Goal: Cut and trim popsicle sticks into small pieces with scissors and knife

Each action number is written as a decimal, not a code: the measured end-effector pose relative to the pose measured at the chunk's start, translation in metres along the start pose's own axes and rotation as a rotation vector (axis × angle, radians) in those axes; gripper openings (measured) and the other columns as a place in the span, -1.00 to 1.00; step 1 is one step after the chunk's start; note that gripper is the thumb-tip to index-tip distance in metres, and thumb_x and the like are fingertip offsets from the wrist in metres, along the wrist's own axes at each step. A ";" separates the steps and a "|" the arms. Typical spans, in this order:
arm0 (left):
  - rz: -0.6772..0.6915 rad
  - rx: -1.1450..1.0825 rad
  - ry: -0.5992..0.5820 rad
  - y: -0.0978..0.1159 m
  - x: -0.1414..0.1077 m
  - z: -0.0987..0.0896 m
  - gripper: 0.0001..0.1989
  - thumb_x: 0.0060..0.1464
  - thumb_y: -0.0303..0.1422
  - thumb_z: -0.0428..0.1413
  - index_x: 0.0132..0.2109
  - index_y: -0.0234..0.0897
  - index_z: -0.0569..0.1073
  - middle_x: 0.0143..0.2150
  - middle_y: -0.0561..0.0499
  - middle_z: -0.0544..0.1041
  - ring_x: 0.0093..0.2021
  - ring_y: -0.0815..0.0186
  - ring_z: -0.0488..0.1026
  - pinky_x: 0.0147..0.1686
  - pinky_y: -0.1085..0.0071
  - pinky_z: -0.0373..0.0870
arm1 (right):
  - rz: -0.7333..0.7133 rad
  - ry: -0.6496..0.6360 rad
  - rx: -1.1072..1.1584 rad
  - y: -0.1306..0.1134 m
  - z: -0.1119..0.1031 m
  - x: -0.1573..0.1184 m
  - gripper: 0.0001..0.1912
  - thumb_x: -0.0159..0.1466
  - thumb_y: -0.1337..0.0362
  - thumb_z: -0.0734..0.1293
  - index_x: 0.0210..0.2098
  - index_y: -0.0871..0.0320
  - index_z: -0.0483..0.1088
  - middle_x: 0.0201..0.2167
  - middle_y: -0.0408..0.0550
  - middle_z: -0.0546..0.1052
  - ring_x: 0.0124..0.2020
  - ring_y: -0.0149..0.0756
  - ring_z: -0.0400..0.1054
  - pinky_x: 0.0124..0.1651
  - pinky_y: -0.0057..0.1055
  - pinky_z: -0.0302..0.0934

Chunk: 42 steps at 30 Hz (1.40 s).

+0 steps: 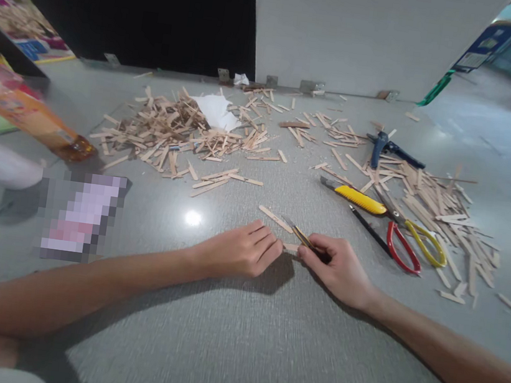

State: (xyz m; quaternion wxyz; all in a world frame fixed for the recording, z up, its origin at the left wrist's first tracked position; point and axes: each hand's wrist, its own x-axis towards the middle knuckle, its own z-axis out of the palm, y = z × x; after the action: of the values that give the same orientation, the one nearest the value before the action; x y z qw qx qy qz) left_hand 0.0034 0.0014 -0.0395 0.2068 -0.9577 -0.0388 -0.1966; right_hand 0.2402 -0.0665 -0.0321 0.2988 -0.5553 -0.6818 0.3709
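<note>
My left hand (255,249) is closed, its fingertips pinching one end of a small wooden stick (291,247). The stick's other end meets the thumb of my right hand (337,266). In that right hand's curled fingers is a slim cutter knife (301,234), its thin blade pointing up and left. Just beyond the blade, a loose wooden stick (275,218) with a faint mark lies flat on the grey surface. The knife's handle is mostly hidden inside my right hand.
A yellow utility knife (360,199), a black pen (370,230) and red-and-yellow-handled scissors (405,233) lie right. A dark blue glue gun (386,147) rests by scattered sticks (433,202). Left are a stick heap (165,126), white tissue (217,112), a blurred-out phone-like object (83,213) and a bottle (34,118).
</note>
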 end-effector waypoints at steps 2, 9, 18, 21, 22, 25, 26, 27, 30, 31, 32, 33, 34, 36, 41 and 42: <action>-0.015 0.048 -0.004 0.001 0.001 0.000 -0.70 0.46 -0.65 -0.07 -0.15 -0.39 0.53 -0.39 -0.06 0.59 -0.37 0.20 0.52 -0.29 0.29 0.43 | -0.005 -0.005 -0.007 0.000 0.000 0.000 -0.51 0.42 -0.03 0.26 -0.53 0.02 0.04 -0.56 -0.28 0.03 -0.50 -0.39 -0.07 -0.46 -0.39 -0.10; -0.058 0.119 0.011 0.005 0.001 0.002 -0.68 0.45 -0.67 -0.13 -0.13 -0.39 0.49 -0.38 -0.05 0.56 -0.39 0.22 0.48 -0.32 0.31 0.43 | -0.010 -0.005 -0.006 0.000 0.000 0.001 -0.56 0.40 0.04 0.26 -0.53 0.02 0.06 -0.56 -0.29 0.04 -0.51 -0.40 -0.06 -0.45 -0.39 -0.10; -0.150 0.055 0.075 0.007 0.000 0.006 -0.74 0.44 -0.66 -0.13 -0.12 -0.39 0.41 -0.41 -0.06 0.52 -0.41 0.18 0.48 -0.34 0.29 0.44 | -0.015 -0.031 0.000 -0.001 0.000 0.000 -0.56 0.43 0.03 0.26 -0.52 0.03 0.11 -0.56 -0.28 0.07 -0.51 -0.40 -0.05 -0.46 -0.40 -0.10; -0.186 0.004 0.080 0.007 -0.001 0.007 -0.76 0.44 -0.66 -0.13 -0.11 -0.36 0.37 -0.42 -0.04 0.51 -0.43 0.20 0.50 -0.37 0.32 0.45 | -0.016 -0.028 0.000 -0.002 0.000 0.000 -0.51 0.44 -0.03 0.27 -0.53 0.03 0.10 -0.56 -0.29 0.05 -0.51 -0.40 -0.07 -0.48 -0.40 -0.10; -0.193 -0.012 0.084 0.007 -0.001 0.007 -0.76 0.44 -0.66 -0.14 -0.11 -0.35 0.35 -0.43 -0.03 0.51 -0.44 0.21 0.50 -0.39 0.33 0.44 | -0.014 -0.023 0.005 -0.002 0.000 0.000 -0.49 0.45 -0.06 0.26 -0.53 0.02 0.09 -0.56 -0.29 0.04 -0.51 -0.40 -0.08 -0.48 -0.40 -0.10; -0.208 -0.052 0.110 0.007 -0.002 0.008 -0.75 0.44 -0.67 -0.16 -0.11 -0.31 0.32 -0.45 0.00 0.51 -0.47 0.25 0.49 -0.43 0.37 0.43 | 0.001 -0.009 0.022 -0.002 0.001 0.000 -0.47 0.44 -0.09 0.27 -0.53 0.02 0.08 -0.56 -0.28 0.03 -0.51 -0.40 -0.08 -0.49 -0.40 -0.11; -0.219 -0.080 0.123 0.007 -0.003 0.009 -0.75 0.44 -0.67 -0.17 -0.11 -0.30 0.31 -0.45 0.01 0.51 -0.48 0.26 0.49 -0.43 0.38 0.44 | 0.009 0.001 0.028 -0.002 0.001 0.000 -0.47 0.44 -0.09 0.28 -0.53 0.02 0.08 -0.56 -0.28 0.04 -0.51 -0.40 -0.08 -0.49 -0.40 -0.11; -0.233 -0.124 0.139 0.006 -0.004 0.010 -0.75 0.44 -0.66 -0.17 -0.10 -0.29 0.30 -0.46 0.03 0.52 -0.48 0.28 0.48 -0.42 0.39 0.44 | 0.020 0.015 0.037 -0.002 0.001 0.000 -0.49 0.43 -0.08 0.29 -0.53 0.02 0.10 -0.55 -0.28 0.04 -0.51 -0.39 -0.07 -0.49 -0.40 -0.11; -0.303 -0.324 0.182 0.003 -0.008 0.016 -0.76 0.46 -0.62 -0.20 -0.09 -0.24 0.26 -0.45 0.10 0.51 -0.50 0.35 0.46 -0.41 0.44 0.45 | 0.056 0.068 0.070 0.000 0.000 0.000 -0.53 0.40 -0.05 0.30 -0.51 0.03 0.14 -0.55 -0.27 0.06 -0.51 -0.39 -0.04 -0.49 -0.40 -0.11; -0.334 -0.384 0.189 0.002 -0.009 0.018 -0.77 0.48 -0.59 -0.20 -0.08 -0.23 0.26 -0.44 0.11 0.52 -0.51 0.37 0.46 -0.42 0.45 0.45 | 0.064 0.081 0.078 0.001 0.000 0.000 -0.55 0.39 -0.04 0.30 -0.51 0.03 0.16 -0.55 -0.27 0.07 -0.51 -0.39 -0.02 -0.49 -0.40 -0.10; -0.371 -0.428 0.189 0.001 -0.010 0.019 -0.78 0.50 -0.56 -0.20 -0.07 -0.22 0.27 -0.42 0.10 0.53 -0.50 0.38 0.46 -0.43 0.46 0.44 | 0.070 0.091 0.083 0.001 0.000 0.000 -0.57 0.38 -0.03 0.29 -0.50 0.03 0.17 -0.54 -0.26 0.08 -0.51 -0.39 -0.01 -0.49 -0.40 -0.10; -0.406 -0.464 0.188 0.000 -0.011 0.021 -0.80 0.52 -0.52 -0.20 -0.04 -0.23 0.28 -0.39 0.08 0.55 -0.49 0.38 0.47 -0.44 0.47 0.43 | 0.074 0.098 0.085 0.002 0.000 0.000 -0.59 0.37 -0.02 0.29 -0.50 0.04 0.18 -0.54 -0.26 0.10 -0.51 -0.38 0.01 -0.49 -0.40 -0.09; -0.434 -0.500 0.184 -0.001 -0.012 0.022 -0.81 0.53 -0.48 -0.19 0.01 -0.24 0.30 -0.36 0.06 0.58 -0.48 0.38 0.49 -0.44 0.48 0.43 | 0.077 0.104 0.087 0.002 0.000 0.000 -0.60 0.37 -0.01 0.29 -0.50 0.04 0.19 -0.54 -0.26 0.11 -0.50 -0.38 0.02 -0.49 -0.41 -0.08; -0.469 -0.573 0.169 -0.002 -0.014 0.023 -0.81 0.55 -0.42 -0.16 0.12 -0.27 0.32 -0.29 0.00 0.64 -0.42 0.36 0.55 -0.41 0.47 0.47 | 0.083 0.119 0.094 0.002 0.001 0.000 -0.61 0.36 0.00 0.29 -0.50 0.04 0.18 -0.53 -0.25 0.11 -0.50 -0.38 0.03 -0.49 -0.41 -0.08; -0.474 -0.701 0.116 -0.005 -0.013 0.023 -0.77 0.55 -0.36 -0.08 0.04 -0.26 0.46 -0.22 -0.09 0.69 -0.29 0.29 0.65 -0.31 0.43 0.53 | 0.068 0.160 0.129 0.002 0.001 0.001 -0.60 0.36 0.00 0.32 -0.50 0.05 0.23 -0.53 -0.25 0.15 -0.51 -0.39 0.06 -0.49 -0.42 -0.05; -0.491 -0.728 0.100 -0.006 -0.013 0.023 -0.77 0.55 -0.36 -0.08 -0.01 -0.26 0.47 -0.26 -0.07 0.68 -0.33 0.30 0.64 -0.33 0.45 0.51 | 0.066 0.171 0.143 0.002 0.001 0.001 -0.63 0.37 0.01 0.32 -0.48 0.07 0.28 -0.54 -0.25 0.17 -0.52 -0.40 0.06 -0.49 -0.42 -0.05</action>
State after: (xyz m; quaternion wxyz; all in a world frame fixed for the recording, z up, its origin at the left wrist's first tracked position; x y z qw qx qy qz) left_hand -0.0010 0.0162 -0.0617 -0.1952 -0.9198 -0.1835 -0.2869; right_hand 0.2400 -0.0660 -0.0345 0.3821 -0.5844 -0.6069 0.3797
